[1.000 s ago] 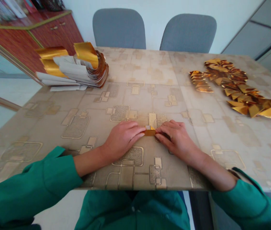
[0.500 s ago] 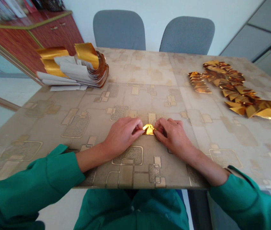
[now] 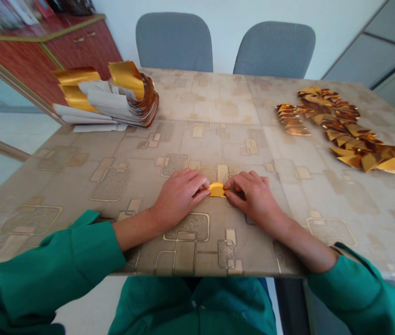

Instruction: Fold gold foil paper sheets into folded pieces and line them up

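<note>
The folded gold paper (image 3: pixel 216 190), shiny, rounded on top and straight along its near side, was pinched at its ends by the left hand (image 3: pixel 180 196) and the right hand (image 3: pixel 253 197), in from the near edge of the table (image 3: pixel 225 139), which stretched ahead between the paper stack (image 3: pixel 113 102), well left, and the gold pieces (image 3: pixel 353 132), well right

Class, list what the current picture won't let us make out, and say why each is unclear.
All in the head view:
Ends of the gold piece: covered by the left hand and right hand.
Lower parts of the grey chairs: hidden by the table.
Items on the cabinet: blurred, cut off by the top edge.
Count of folded gold pieces: they overlap.
</note>
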Tool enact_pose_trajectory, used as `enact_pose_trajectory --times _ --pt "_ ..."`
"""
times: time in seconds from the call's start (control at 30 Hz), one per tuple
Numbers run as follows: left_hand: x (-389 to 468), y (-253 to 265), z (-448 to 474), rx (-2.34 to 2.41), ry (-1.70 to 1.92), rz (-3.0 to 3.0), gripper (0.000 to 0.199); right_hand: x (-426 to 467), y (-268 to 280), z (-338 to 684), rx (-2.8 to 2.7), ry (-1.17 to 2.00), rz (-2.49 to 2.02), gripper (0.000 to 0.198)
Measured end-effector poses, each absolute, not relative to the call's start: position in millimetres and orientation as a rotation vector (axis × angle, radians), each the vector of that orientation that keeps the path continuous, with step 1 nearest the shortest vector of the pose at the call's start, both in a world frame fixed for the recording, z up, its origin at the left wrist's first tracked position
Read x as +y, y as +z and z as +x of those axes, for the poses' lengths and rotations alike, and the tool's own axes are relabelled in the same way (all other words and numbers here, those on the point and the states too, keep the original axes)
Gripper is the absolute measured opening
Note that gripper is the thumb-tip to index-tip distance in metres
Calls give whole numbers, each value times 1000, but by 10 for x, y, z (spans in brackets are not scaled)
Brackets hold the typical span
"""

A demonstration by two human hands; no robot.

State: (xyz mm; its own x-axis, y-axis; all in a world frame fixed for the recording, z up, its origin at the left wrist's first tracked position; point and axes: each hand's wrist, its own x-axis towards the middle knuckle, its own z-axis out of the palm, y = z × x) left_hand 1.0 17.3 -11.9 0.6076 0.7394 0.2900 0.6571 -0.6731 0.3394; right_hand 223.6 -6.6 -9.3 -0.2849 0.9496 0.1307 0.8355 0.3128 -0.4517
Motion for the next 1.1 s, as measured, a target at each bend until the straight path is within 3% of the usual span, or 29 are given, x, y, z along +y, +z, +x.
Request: enact_pose_trajectory --times 0.3,0.5,0.8,1.1 --pt "213 -167 19 609 544 3062 33 -83 -142 2310 -2245 379 -1561 5" --pt "193 -154 27 629 526 3023 31 -90 -105 2309 -2275 388 -1515 9" --pt "180 -173 -15 748 414 3044 34 -133 -31 2215 -2558 -83 -1433 22" --pt "253 -243 -39 620 484 3041 33 -107 -79 2072 -2410 94 -1546 16"
